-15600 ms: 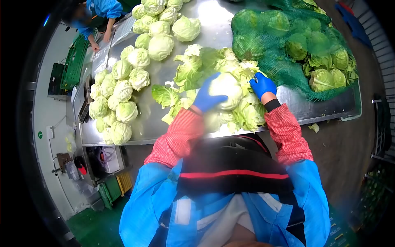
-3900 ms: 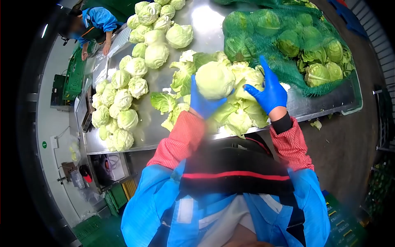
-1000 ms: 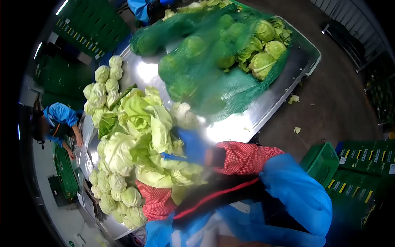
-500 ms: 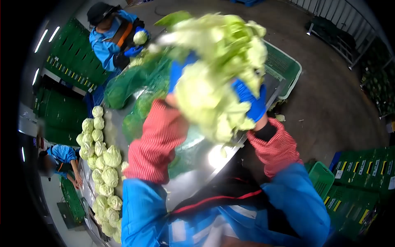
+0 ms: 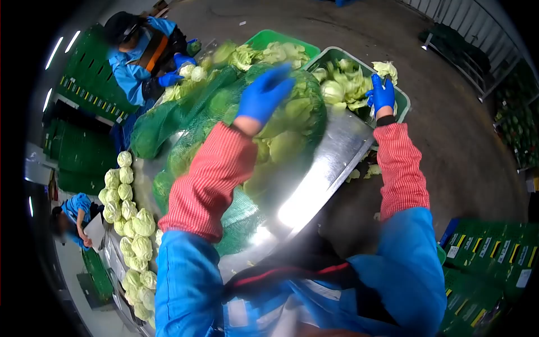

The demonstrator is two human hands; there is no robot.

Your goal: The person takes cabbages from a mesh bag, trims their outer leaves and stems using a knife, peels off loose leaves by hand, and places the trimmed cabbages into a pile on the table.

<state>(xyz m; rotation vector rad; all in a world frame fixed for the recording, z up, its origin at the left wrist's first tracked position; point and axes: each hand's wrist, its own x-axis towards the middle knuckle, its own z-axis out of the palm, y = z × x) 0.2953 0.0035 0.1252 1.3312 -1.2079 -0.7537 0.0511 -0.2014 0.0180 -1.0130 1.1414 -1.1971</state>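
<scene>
Head view shows our left hand (image 5: 266, 94), open and blurred, above the green net bag (image 5: 150, 133) of cabbages (image 5: 286, 147). Our right hand (image 5: 382, 96), fingers partly bent, is at the crate (image 5: 405, 105) of leaves (image 5: 352, 85); we cannot tell its grip.

1. The left hand (image 5: 266, 95) is fuzzy, so I can't tell if it touches the green net (image 5: 241, 219).
2. The cabbages (image 5: 286, 147) under the net look smeary.
3. The right hand (image 5: 383, 95) hides part of the crate (image 5: 405, 106), and a tiny dark bit by its fingers is too small to name.
4. The blue thing (image 5: 343, 2) up top is cut off.
5. Words on the stacked boxes (image 5: 494, 244) are too small to read.
6. The bottom edge cuts off the blue coat (image 5: 412, 269).
</scene>
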